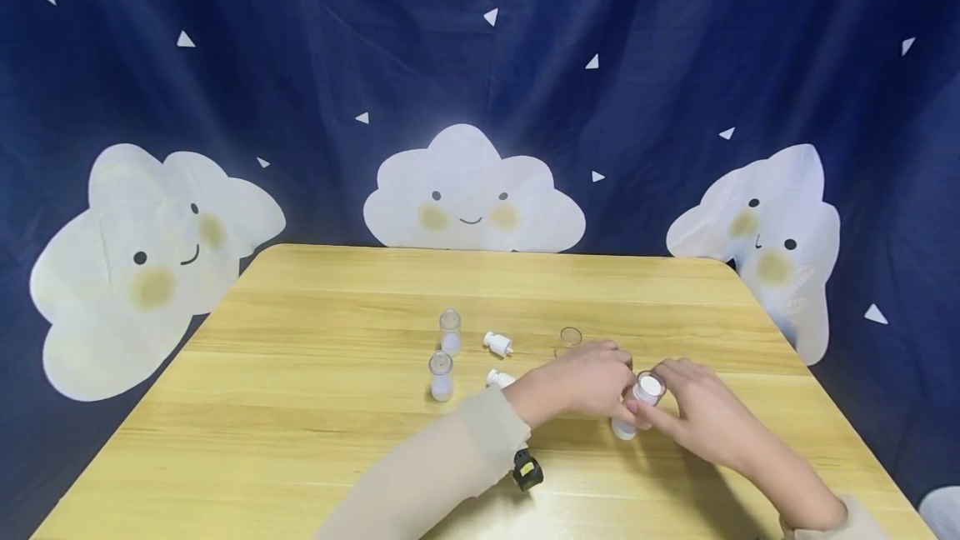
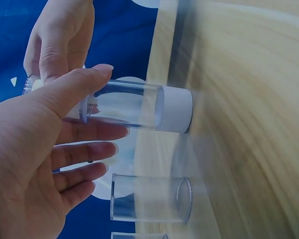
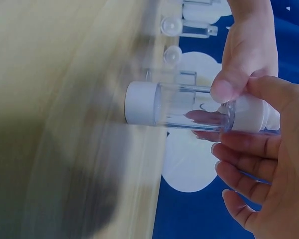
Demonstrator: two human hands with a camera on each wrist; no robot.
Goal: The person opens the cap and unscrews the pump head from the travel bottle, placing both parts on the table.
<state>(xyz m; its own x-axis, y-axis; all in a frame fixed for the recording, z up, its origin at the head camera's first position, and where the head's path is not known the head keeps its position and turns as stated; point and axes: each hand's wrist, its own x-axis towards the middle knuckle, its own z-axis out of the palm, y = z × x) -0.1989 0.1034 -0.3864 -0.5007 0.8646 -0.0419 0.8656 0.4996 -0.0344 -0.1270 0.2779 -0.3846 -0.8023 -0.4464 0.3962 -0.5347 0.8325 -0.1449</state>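
Observation:
A clear cylindrical pump bottle (image 2: 124,102) with a white base stands upright, or nearly so, at the right of the table, between both hands. Its white upper part (image 3: 249,113) sits above a clear collar. My left hand (image 1: 588,382) comes in from the left and pinches the bottle around this upper section, thumb on one side. From the right, my right hand (image 1: 705,417) holds the top between thumb and index finger, its other fingers loosely spread. Fingers hide part of the join between top and body. Behind the left hand stands a clear cap (image 1: 571,337).
Two similar bottles without tops, one farther (image 1: 450,333) and one nearer (image 1: 441,377), stand upright left of the hands. Two white pump heads, one (image 1: 498,344) beyond the other (image 1: 499,378), lie beside them. A dark blue cloud-print curtain (image 1: 480,65) hangs behind the wooden table (image 1: 300,440).

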